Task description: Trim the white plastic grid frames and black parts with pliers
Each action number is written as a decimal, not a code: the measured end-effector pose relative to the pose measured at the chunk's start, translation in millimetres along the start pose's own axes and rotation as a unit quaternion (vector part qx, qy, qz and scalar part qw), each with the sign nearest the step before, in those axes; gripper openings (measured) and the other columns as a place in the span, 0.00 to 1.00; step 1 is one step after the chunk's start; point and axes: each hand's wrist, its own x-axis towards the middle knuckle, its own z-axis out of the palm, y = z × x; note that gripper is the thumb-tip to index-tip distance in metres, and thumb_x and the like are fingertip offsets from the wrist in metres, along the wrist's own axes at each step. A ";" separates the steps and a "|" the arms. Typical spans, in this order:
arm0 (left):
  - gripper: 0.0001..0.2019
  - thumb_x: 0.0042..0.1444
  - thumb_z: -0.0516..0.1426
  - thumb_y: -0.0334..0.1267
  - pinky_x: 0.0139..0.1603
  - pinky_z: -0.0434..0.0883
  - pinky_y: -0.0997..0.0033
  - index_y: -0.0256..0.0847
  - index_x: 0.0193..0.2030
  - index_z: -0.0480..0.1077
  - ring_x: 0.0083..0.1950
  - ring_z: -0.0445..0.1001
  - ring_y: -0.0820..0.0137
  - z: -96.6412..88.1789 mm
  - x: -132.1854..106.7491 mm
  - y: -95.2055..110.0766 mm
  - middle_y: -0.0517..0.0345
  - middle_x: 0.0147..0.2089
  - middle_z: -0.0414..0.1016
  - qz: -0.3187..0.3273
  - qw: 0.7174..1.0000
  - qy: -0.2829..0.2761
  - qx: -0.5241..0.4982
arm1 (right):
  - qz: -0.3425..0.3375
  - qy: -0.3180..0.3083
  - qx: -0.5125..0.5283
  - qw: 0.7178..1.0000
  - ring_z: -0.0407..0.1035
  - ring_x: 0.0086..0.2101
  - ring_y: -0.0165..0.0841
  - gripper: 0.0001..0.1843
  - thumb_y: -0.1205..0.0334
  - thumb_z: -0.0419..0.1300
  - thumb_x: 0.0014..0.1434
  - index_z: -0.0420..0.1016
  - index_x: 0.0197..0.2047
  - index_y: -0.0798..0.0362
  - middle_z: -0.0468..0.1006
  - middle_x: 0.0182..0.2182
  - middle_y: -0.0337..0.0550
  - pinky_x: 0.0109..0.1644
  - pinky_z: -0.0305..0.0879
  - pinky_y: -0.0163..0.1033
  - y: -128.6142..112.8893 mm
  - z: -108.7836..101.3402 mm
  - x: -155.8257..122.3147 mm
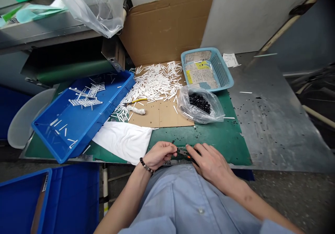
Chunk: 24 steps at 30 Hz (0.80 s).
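Both my hands meet at the near edge of the green mat [209, 136], just above my lap. My left hand [158, 154] is curled, its fingertips pinched on a small item I cannot make out. My right hand [209, 164] is closed on a small tool with an orange spot [186, 153], whose tip points toward the left hand's fingers. A heap of thin white plastic sticks [154, 83] lies on a cardboard sheet [164, 113] beyond. A clear bag of small black parts [200, 103] sits to the right of the heap.
A blue tray [110, 101] with white plastic frames and loose sticks tilts at the left. A light blue basket [222, 71] with papers stands at the back right. A white cloth [123, 139], cutters with yellow handles [134, 102] and a blue crate [70, 199] are near.
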 end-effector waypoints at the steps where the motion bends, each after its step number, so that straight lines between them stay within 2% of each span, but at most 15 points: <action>1: 0.12 0.42 0.64 0.40 0.22 0.41 0.77 0.33 0.26 0.69 0.21 0.50 0.83 0.0 -0.3 -0.2 0.57 0.25 0.69 -0.005 1.000 -0.001 -0.004 | -0.001 -0.003 -0.003 1.000 0.61 0.37 0.37 0.22 0.66 0.58 0.59 0.65 0.57 0.51 0.70 0.39 0.43 0.40 0.55 0.42 -0.1 -0.7 0.5; 8: 0.15 0.39 0.67 0.42 0.22 0.43 0.77 0.32 0.26 0.70 0.21 0.51 0.83 0.6 -2.6 -2.1 0.56 0.26 0.69 -0.016 0.999 0.003 -0.029 | -0.015 -0.003 -0.022 1.000 0.61 0.36 0.36 0.20 0.69 0.55 0.60 0.65 0.56 0.51 0.70 0.36 0.42 0.38 0.56 0.42 0.4 -2.3 2.9; 16: 0.18 0.37 0.70 0.42 0.23 0.44 0.77 0.31 0.26 0.70 0.22 0.53 0.83 2.8 -4.2 -7.7 0.55 0.26 0.69 -0.006 0.998 0.024 -0.055 | -0.022 -0.003 -0.024 0.999 0.63 0.33 0.34 0.17 0.71 0.56 0.58 0.68 0.51 0.50 0.69 0.33 0.41 0.33 0.56 0.40 2.6 6.6 2.5; 20: 0.19 0.36 0.70 0.44 0.23 0.45 0.77 0.31 0.26 0.70 0.22 0.54 0.83 2.0 -5.9 -8.2 0.56 0.26 0.69 0.003 0.999 0.025 -0.048 | -0.022 -0.032 -0.006 0.999 0.66 0.34 0.34 0.16 0.70 0.55 0.60 0.67 0.52 0.50 0.69 0.34 0.40 0.30 0.54 0.39 2.3 9.5 0.8; 24: 0.20 0.37 0.70 0.45 0.23 0.44 0.77 0.31 0.27 0.70 0.22 0.54 0.83 -0.2 -5.7 -8.8 0.56 0.26 0.69 0.015 0.999 0.015 -0.050 | -0.018 -0.022 -0.001 1.000 0.65 0.35 0.34 0.18 0.68 0.54 0.61 0.65 0.55 0.51 0.69 0.35 0.41 0.32 0.56 0.39 2.8 11.8 0.0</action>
